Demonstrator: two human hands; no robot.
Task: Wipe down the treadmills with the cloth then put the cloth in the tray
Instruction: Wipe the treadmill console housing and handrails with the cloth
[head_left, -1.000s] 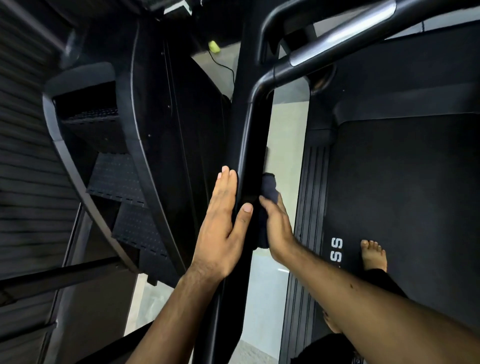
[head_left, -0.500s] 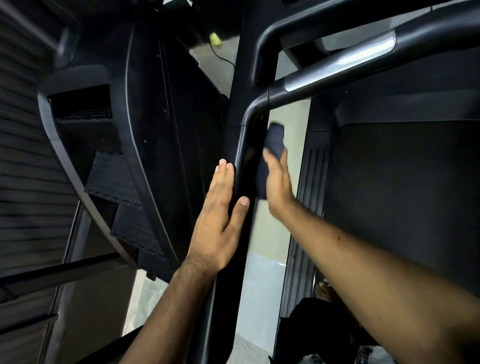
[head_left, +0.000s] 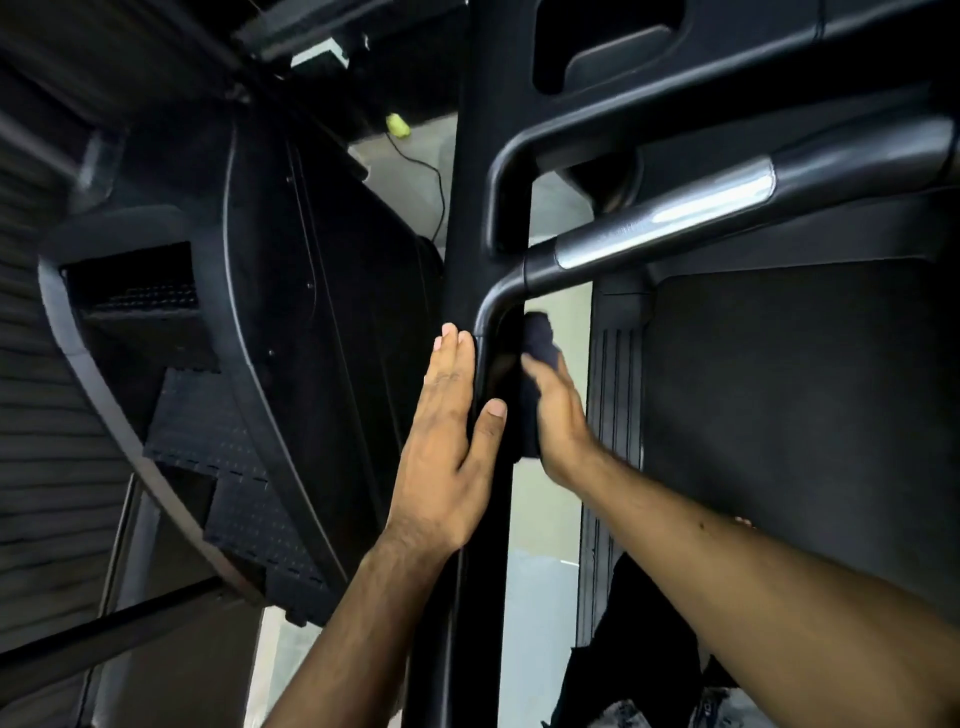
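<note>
No readable text, label, brand, number or sign appears anywhere in view. The black treadmill frame (head_left: 488, 156) and its dark running belt (head_left: 805, 415) show no visible lettering.

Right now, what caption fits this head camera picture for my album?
Right hand presses a dark cloth against the treadmill upright while the left hand rests flat on it.

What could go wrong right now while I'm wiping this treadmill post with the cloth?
1. The dark cloth is pressed flat under the right hand rather than gripped, so it may slip and drop into the gap beside the upright post.
2. The cloth sits just below the handrail bend; a fast upward stroke might knock fingers there.
3. The left hand only rests flat on the post, so it gives weak bracing.
</note>
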